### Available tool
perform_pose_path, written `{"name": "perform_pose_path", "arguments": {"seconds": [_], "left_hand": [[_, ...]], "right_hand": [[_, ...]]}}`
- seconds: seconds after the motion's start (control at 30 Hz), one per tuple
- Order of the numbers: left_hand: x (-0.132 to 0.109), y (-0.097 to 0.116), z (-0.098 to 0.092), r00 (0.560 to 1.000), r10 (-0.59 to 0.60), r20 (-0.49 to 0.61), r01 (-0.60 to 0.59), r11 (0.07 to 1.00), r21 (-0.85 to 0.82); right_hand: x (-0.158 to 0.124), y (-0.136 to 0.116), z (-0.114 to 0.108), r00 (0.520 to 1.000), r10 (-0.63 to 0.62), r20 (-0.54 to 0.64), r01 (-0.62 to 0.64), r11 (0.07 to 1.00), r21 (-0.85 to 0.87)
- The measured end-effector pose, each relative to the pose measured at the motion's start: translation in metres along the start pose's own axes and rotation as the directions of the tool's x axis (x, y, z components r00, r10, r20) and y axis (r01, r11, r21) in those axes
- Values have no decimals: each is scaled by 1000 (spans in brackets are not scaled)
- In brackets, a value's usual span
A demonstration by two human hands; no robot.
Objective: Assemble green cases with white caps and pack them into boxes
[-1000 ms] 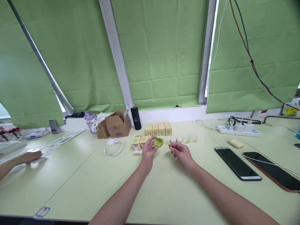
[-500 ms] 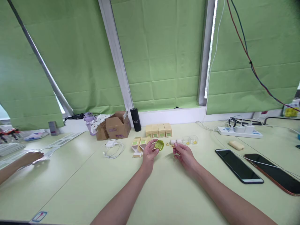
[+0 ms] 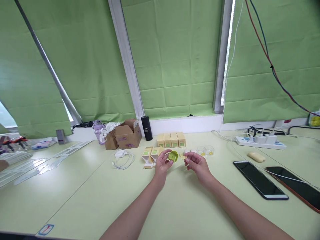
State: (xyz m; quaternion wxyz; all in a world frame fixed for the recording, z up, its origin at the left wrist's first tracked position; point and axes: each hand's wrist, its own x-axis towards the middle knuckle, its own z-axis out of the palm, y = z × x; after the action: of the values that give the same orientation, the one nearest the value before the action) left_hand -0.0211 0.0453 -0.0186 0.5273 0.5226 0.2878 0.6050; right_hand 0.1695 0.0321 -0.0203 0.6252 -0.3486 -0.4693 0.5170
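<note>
Held in the fingers of my left hand (image 3: 162, 166) is a small green square cup-like case (image 3: 173, 156), its hollow side turned toward me. My right hand (image 3: 198, 165) pinches a small yellow ring-shaped piece (image 3: 183, 157) between thumb and fingertips, just right of the case and apart from it. Two open small cartons (image 3: 148, 156) lie behind my left hand. Past my right hand sit clear round containers (image 3: 209, 150) with something yellow in them. A row of several closed beige boxes (image 3: 171, 140) stands farther back.
A brown cardboard box (image 3: 128, 135), a black bottle (image 3: 146, 128) and a coiled white charger cable (image 3: 123, 160) lie at the back left. To the right are two phones (image 3: 260, 180), a cream oval case (image 3: 256, 157) and a power strip (image 3: 260, 142). Flat plastic strips (image 3: 52, 165) lie left.
The view has shifted slightly. The yellow ring piece has tilted in my right fingers. Another person's hand at the left has withdrawn from the plastic strips, nearly out of view.
</note>
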Motion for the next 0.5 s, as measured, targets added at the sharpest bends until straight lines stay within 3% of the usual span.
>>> {"name": "perform_pose_path", "arguments": {"seconds": [0.23,0.5], "left_hand": [[0,-2,1,999,18,37,-21,995,100],[-4,-1,5,993,84,86,-99,975,196]], "right_hand": [[-5,0,5,985,-170,-16,164,967,-193],[-18,-1,9,893,-435,119,429,739,-519]]}}
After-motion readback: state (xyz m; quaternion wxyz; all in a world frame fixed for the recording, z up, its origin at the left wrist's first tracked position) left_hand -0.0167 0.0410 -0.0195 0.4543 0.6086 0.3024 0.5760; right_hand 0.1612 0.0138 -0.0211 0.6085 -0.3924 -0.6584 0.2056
